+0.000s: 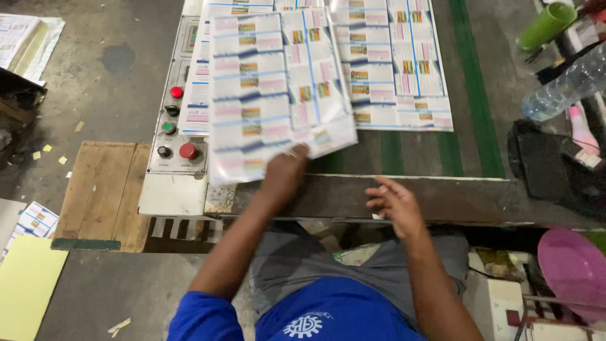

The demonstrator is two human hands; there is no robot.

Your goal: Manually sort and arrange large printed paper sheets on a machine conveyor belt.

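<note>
My left hand (284,173) grips the near edge of a glossy printed sheet (278,88) and lifts it, tilted, above the machine bed. The sheet is covered in rows of small coloured label panels. More printed sheets (394,69) of the same kind lie flat on the bed beyond it. My right hand (394,205) rests with fingers spread on the dark front rail (467,199) of the machine, holding nothing.
A control panel (177,126) with red, green and black buttons sits left of the sheets. A wooden pallet (104,192) lies on the floor at left. A clear plastic bottle (565,85), a green cup (546,25) and a pink bowl (577,268) stand at right.
</note>
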